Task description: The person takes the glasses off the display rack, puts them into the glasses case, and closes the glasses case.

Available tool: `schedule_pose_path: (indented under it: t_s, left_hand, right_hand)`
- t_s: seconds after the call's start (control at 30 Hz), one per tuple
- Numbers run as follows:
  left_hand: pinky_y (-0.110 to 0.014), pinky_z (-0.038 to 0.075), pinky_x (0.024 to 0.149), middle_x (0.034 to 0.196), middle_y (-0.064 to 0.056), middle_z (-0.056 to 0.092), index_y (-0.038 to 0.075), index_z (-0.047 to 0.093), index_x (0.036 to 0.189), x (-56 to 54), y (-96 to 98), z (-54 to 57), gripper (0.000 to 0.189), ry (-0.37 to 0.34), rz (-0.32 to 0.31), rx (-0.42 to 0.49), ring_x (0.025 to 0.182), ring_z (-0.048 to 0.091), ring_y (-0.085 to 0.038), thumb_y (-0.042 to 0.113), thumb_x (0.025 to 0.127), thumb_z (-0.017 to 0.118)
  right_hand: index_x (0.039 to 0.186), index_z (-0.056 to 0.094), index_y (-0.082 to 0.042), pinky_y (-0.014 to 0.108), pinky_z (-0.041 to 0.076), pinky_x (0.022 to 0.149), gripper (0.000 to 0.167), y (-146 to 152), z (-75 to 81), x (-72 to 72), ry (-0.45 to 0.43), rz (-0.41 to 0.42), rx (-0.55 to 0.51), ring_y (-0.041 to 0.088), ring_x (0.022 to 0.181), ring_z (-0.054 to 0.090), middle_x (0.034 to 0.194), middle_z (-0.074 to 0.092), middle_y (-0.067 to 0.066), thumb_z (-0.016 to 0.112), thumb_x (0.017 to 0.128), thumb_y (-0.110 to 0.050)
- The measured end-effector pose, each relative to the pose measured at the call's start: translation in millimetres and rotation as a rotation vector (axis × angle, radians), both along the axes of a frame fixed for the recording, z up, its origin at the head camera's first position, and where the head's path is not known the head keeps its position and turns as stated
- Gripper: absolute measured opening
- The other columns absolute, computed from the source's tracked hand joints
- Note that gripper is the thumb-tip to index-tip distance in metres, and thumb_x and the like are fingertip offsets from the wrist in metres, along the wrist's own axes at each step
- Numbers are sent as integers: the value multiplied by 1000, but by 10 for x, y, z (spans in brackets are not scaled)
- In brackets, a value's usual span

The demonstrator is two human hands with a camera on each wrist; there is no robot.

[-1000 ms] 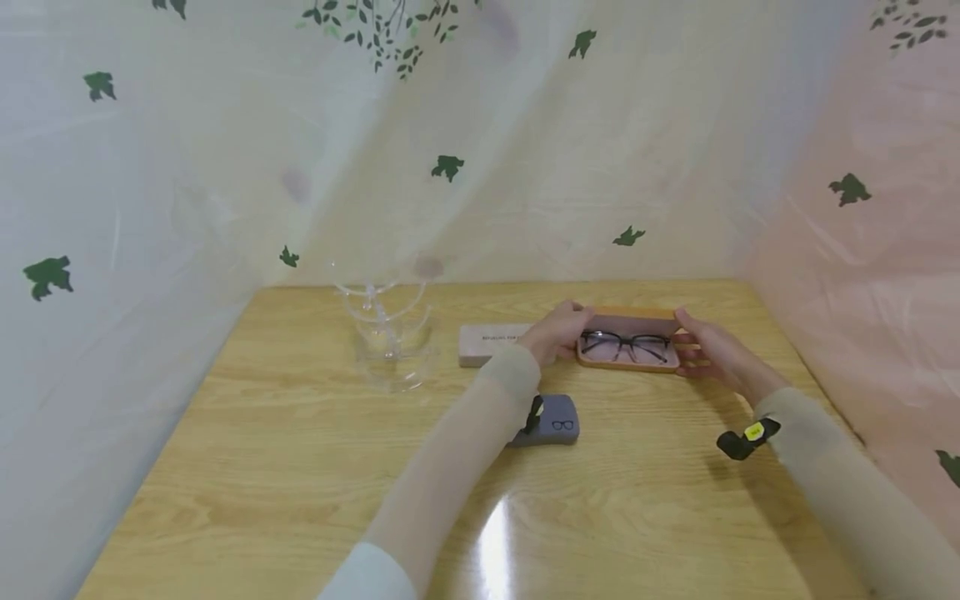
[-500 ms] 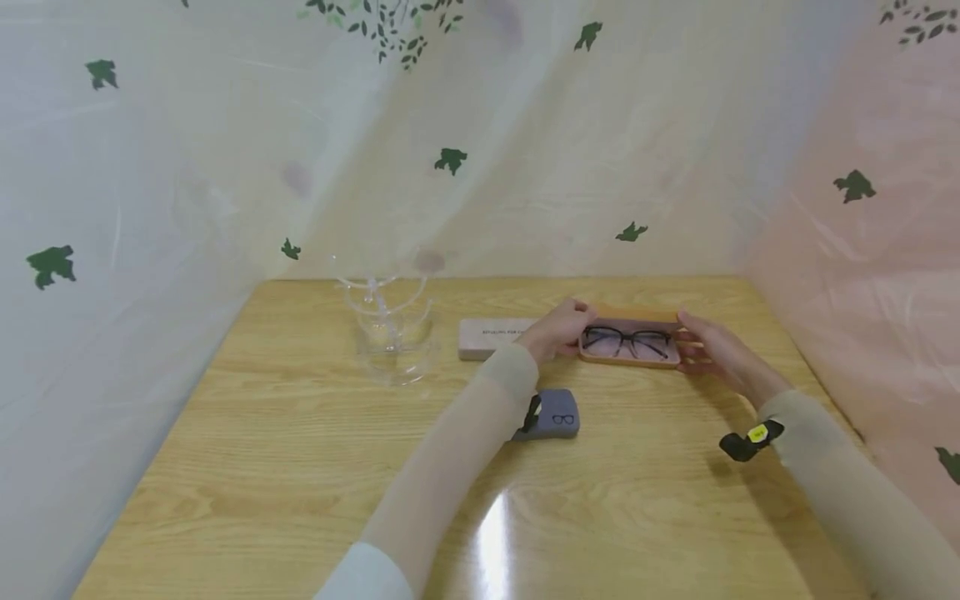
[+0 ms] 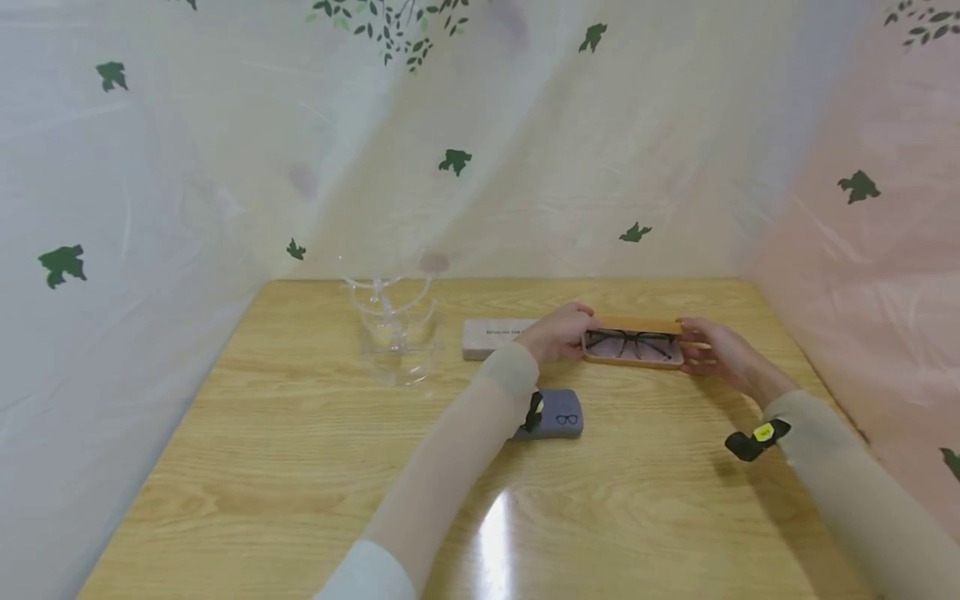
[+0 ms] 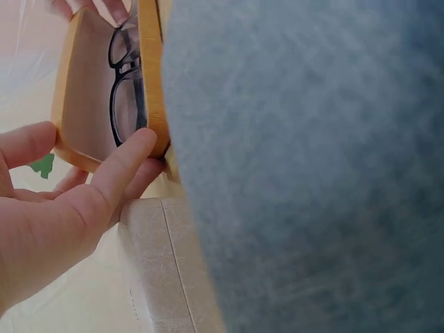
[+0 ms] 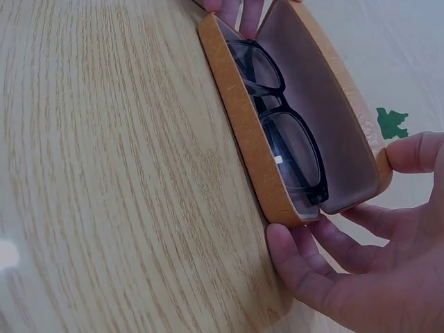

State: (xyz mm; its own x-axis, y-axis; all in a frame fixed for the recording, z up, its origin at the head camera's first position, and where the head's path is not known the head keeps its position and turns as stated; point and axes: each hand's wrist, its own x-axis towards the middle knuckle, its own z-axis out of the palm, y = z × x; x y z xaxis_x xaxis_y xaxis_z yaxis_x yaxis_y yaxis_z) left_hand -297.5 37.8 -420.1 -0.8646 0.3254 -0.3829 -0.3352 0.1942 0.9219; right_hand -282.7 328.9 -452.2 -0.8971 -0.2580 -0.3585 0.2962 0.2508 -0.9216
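An orange glasses case (image 3: 637, 325) with a pale lining lies partly open at the back right of the table. Inside rest black-framed glasses (image 5: 298, 149), their temples folded. My left hand (image 3: 558, 331) grips the case's left end; in the left wrist view a fingertip lies on the base and another digit touches the lid. At the opposite end my right hand (image 3: 723, 354) holds the case, its thumb (image 5: 413, 154) on the lid's edge and fingers at the base. The lid leans forward over the glasses and hides their top in the head view.
A pale box-shaped case (image 3: 491, 337) with lettering stands just left of my left hand. Nearer lies a grey-blue case (image 3: 562, 414) with a glasses print, partly behind my left forearm. A clear tiered stand (image 3: 393, 329) is at the left, before the curtain (image 3: 525, 208).
The lid of the orange glasses case has tipped forward and down under my hands, covering more of the glasses. The other cases and the stand have stayed in place.
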Motion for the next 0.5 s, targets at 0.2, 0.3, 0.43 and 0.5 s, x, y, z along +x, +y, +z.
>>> schedule_pose_path:
  t_s: [0.2,0.3,0.43,0.5]
  left_hand:
    - [-50,50,101,141,-13,52,3,50,143,-23,-16,0,44,-31,-14,36,125,53,-32,11,101,59]
    - [-51,51,100,131,-17,57,1,59,123,-11,-9,3,25,-33,-13,57,120,56,-36,9,99,56]
    - [-51,52,97,106,-12,61,5,59,94,21,11,21,3,-16,16,34,110,59,-34,5,95,56]
    - [-50,53,97,96,-7,56,4,58,88,41,25,32,5,-4,46,11,102,57,-30,0,91,57]
  right_hand:
    - [161,2,0,36,55,94,72,-61,131,67,4,47,14,16,115,49,161,1,35,32,110,-42]
    - [161,1,1,36,56,92,70,-60,153,81,-8,43,11,15,110,50,161,1,34,32,111,-37]
    - [161,1,1,35,56,90,68,-74,172,89,-11,42,-1,13,100,52,150,19,31,36,109,-27]
    - [160,4,3,33,55,90,68,-81,167,88,11,52,9,11,96,52,137,33,22,40,108,-21]
